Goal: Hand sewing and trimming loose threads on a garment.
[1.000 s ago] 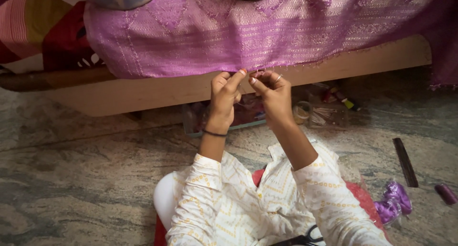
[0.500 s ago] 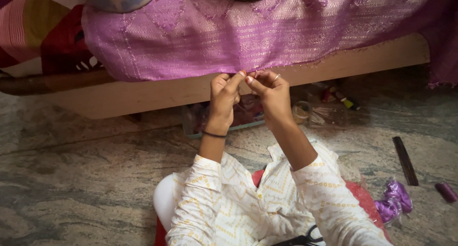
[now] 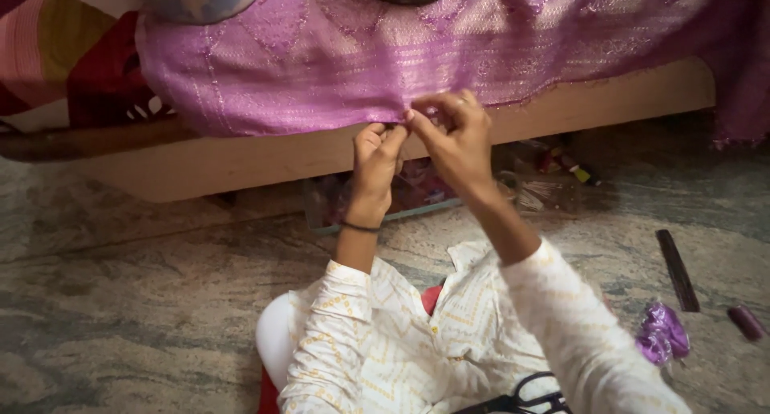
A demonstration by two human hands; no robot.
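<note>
A purple patterned cloth hangs over the edge of a low wooden bed. My left hand pinches the cloth's lower hem with thumb and fingers; a dark band sits on that wrist. My right hand grips the same hem just to the right, fingers bunched, a ring on one finger. The two hands touch each other at the hem. Whether a needle or thread is between the fingers is too small to tell. Both sleeves are white with yellow print.
Under the bed stands a shallow tray of small items and clear wrappers. A dark flat strip, a bunch of purple material and a small purple spool lie on the stone floor at right. Black scissors rest on my lap.
Both hands stay at the hem with small finger movements. The view has shifted slightly; the cloth hangs as before.
</note>
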